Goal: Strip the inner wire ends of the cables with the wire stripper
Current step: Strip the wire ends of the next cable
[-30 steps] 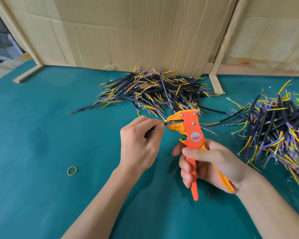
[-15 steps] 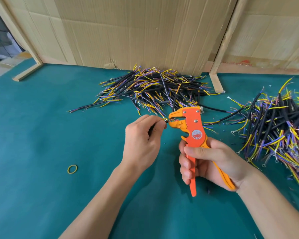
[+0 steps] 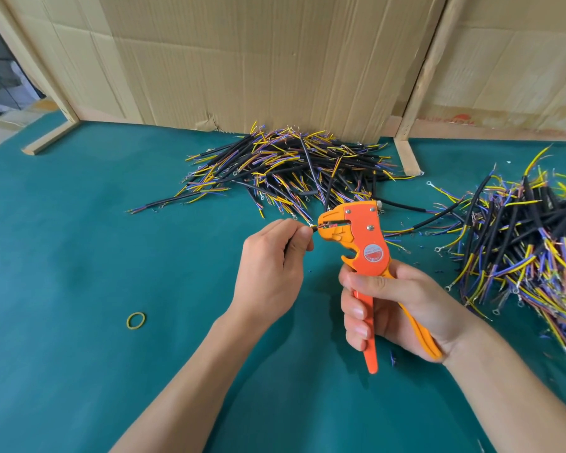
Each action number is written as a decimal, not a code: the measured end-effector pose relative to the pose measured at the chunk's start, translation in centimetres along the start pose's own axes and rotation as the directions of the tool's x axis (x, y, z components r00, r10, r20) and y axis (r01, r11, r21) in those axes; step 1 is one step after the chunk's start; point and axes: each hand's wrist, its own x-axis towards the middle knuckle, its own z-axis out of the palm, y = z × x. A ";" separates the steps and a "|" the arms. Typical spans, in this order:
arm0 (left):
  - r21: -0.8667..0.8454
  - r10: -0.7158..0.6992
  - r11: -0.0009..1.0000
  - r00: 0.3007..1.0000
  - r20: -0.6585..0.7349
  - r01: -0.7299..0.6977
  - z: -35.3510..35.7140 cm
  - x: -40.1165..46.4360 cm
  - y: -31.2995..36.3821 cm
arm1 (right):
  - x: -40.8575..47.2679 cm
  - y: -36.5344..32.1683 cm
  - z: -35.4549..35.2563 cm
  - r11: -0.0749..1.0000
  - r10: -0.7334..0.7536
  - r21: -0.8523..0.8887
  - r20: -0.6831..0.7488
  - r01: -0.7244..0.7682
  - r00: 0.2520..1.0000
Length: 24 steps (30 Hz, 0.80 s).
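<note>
Green worktop point(image 3: 62, 256), cable piles far and right. Our left hand point(image 3: 272, 266) pinches a cable point(image 3: 311, 229), wire end in the wire stripper point(image 3: 360, 243) mouth; right hand point(image 3: 392, 308) clenches handles. Shallow insertion could nick strands.

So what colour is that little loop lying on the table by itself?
Yellow. The rubber band lies on the teal table, clearest in the head view.

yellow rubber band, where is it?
Head view: the yellow rubber band lies flat on the green table, lower left, apart from the left hand and short of the middle cable pile.
</note>
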 end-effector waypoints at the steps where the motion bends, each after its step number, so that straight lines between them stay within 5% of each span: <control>1: -0.001 -0.001 1.000 1.000 0.003 0.001 0.0 0.0 0.0 | 0.0 0.0 0.0 1.000 0.000 0.009 0.000 0.000 1.000; 10: 0.006 -0.012 1.000 0.999 0.035 0.012 -0.1 0.1 -0.2 | -0.2 -0.2 0.4 0.999 0.019 0.033 -0.025 -0.019 0.999; 17: -0.009 -0.020 1.000 0.998 0.060 0.020 -0.1 0.1 -0.3 | 0.0 -0.4 1.5 1.000 0.017 -0.021 -0.220 -0.022 0.975; 24: -0.039 -0.066 0.997 0.995 0.079 0.069 0.0 0.1 -0.6 | -0.2 -0.5 0.5 0.997 -0.003 0.081 -0.071 0.008 0.997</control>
